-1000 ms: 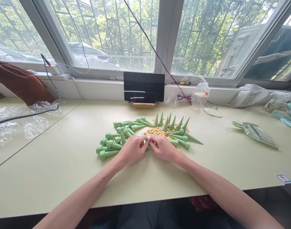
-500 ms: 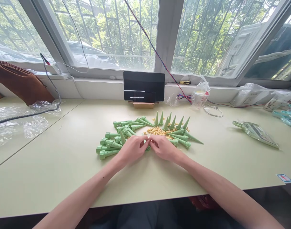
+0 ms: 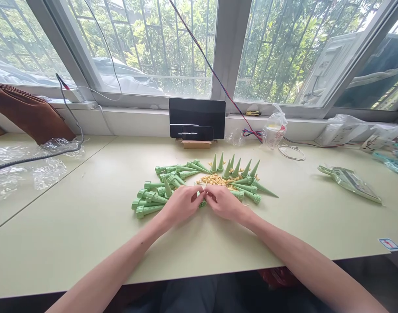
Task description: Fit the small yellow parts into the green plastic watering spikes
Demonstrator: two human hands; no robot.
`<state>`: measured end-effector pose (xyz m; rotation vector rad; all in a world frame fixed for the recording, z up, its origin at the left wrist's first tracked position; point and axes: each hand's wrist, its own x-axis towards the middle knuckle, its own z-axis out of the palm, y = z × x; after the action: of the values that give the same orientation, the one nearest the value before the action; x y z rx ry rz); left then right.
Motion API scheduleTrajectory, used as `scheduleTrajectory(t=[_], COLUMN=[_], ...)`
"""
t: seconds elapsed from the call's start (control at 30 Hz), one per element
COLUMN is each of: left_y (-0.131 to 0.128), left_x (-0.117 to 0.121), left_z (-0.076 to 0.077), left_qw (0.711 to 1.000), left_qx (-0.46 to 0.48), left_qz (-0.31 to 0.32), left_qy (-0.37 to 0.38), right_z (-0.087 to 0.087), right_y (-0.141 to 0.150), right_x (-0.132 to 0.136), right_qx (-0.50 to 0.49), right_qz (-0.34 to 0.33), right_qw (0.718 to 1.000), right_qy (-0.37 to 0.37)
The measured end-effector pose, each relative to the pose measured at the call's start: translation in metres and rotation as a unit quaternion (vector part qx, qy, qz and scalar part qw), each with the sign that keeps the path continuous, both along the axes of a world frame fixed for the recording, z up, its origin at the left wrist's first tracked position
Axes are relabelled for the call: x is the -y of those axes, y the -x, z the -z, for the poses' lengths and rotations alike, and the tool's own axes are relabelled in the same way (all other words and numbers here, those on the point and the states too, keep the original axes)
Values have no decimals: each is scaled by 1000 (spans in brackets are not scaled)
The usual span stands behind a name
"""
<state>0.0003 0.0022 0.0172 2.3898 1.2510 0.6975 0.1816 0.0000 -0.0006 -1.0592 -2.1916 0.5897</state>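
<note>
My left hand (image 3: 184,202) and my right hand (image 3: 223,202) meet at the middle of the table, fingertips pinched together. Whatever lies between the fingertips is too small and too covered to name. Just beneath them shows part of a round green piece (image 3: 202,203). Left of my hands lie several green plastic spikes with ribbed caps (image 3: 149,211). More spikes (image 3: 251,188) lie to the right, and behind them several green cones (image 3: 237,168) stand point up. A heap of small yellowish pegs (image 3: 215,179) lies just beyond my fingers.
A black tablet (image 3: 197,115) with a phone (image 3: 197,133) before it stands by the window. A green dustpan-like item (image 3: 352,184) lies right. A bagged cup (image 3: 274,128), a coiled white cable (image 3: 292,152), a brown pouch (image 3: 29,111) and clear plastic wrap (image 3: 48,171) sit around the table (image 3: 88,243).
</note>
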Motion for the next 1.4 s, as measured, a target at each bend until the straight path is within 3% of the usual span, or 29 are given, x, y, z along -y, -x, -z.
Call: scheduleTrajectory(t=[0.23, 0.43, 0.67, 1.4], left_y=[-1, 0, 0, -3], left_x=[1, 1, 1, 3], left_z=[1, 3, 6, 5], left_qw=[1000, 999, 998, 999], left_qx=[-12, -43, -59, 18], left_qz=[7, 14, 14, -5], left_qy=[-5, -3, -4, -44], right_z=[3, 1, 1, -1], right_y=[0, -1, 0, 0], right_x=[-3, -4, -5, -2], right_qx=[-18, -96, -109, -119], right_qz=[41, 99, 100, 103], right_qw=[999, 989, 987, 987], right_qy=[-28, -48, -60, -17])
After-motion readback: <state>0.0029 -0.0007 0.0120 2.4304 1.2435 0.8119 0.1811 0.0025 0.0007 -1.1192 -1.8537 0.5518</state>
